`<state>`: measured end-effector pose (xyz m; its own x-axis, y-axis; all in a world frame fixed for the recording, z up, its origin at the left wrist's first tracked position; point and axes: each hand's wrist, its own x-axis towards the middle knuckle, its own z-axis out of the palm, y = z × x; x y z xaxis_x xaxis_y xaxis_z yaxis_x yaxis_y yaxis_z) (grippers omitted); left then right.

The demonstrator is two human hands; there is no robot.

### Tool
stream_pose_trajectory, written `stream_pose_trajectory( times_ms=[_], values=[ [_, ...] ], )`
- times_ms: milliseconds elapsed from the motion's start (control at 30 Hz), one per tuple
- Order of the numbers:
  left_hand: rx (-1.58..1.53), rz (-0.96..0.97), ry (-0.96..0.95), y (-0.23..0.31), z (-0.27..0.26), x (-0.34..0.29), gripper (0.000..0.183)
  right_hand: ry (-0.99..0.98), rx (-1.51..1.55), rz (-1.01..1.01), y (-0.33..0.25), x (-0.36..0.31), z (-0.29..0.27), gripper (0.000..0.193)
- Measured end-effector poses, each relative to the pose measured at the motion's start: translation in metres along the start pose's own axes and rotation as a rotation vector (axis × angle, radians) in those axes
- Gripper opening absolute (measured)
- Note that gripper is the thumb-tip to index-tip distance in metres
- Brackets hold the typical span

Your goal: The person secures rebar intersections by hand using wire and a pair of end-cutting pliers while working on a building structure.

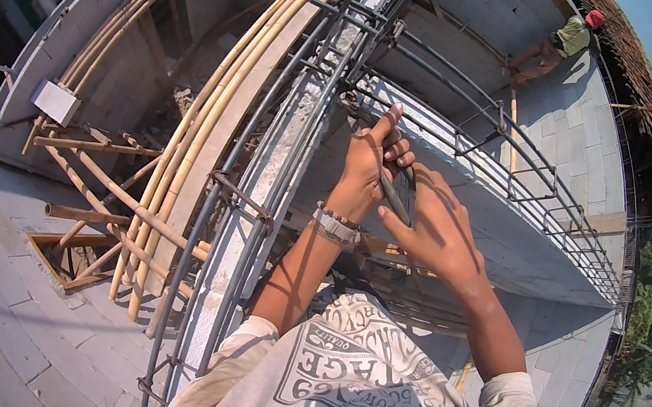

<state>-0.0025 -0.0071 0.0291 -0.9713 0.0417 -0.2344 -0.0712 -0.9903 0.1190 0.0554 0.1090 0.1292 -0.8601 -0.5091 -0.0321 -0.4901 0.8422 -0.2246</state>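
Observation:
Both my hands meet at a dark metal pair of pincers (395, 202) over a rebar junction. My left hand (370, 156), with a watch and bead bracelet at its wrist, is closed beside the tool's upper part, fingers curled and thumb extended. What its fingers hold, if anything, is hidden. Lower down, my right hand (436, 223) grips the pincers' handles, its thumb to their left and most of its fingers hidden. The jaw end (350, 103) reaches the rebar (337, 71), where a long cage and a side cage meet.
Grey block walls (7, 321) surround me. Bamboo poles (233, 72) lean at left, near a wooden-framed opening (74, 257). One rebar cage (508, 145) runs along the wall top at right. Another person (567, 39) in a red head covering is farther off at right.

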Motion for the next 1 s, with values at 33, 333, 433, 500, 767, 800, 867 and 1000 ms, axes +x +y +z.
stream_pose_trajectory(
  times_ms=[33,333,433,500,767,800,867,1000],
  values=[
    [-0.001,0.012,0.041,-0.002,0.004,-0.001,0.022,0.000,-0.007,0.067,-0.005,-0.004,0.009,0.058],
    [0.210,0.072,0.309,-0.009,0.008,0.003,0.037,0.138,0.023,0.263,0.017,0.013,0.068,0.028],
    [0.260,0.122,0.316,-0.015,0.003,0.008,0.038,0.138,0.097,0.209,0.030,0.018,0.074,0.021],
    [0.290,0.143,0.347,-0.018,0.000,0.012,0.040,0.172,0.145,0.211,0.037,0.018,0.083,0.020],
    [0.628,0.180,0.481,-0.031,-0.014,0.002,0.042,0.201,0.319,0.209,0.055,0.013,0.121,0.018],
    [0.596,0.198,0.477,-0.034,-0.016,-0.001,0.041,0.221,0.336,0.178,0.055,0.008,0.123,0.018],
    [0.547,0.236,0.521,-0.042,-0.022,-0.010,0.039,0.207,0.365,0.154,0.056,-0.006,0.124,0.018],
    [0.522,0.081,0.195,-0.040,-0.037,-0.027,0.037,0.229,0.548,0.127,0.061,-0.027,0.112,0.018]
  ],
)
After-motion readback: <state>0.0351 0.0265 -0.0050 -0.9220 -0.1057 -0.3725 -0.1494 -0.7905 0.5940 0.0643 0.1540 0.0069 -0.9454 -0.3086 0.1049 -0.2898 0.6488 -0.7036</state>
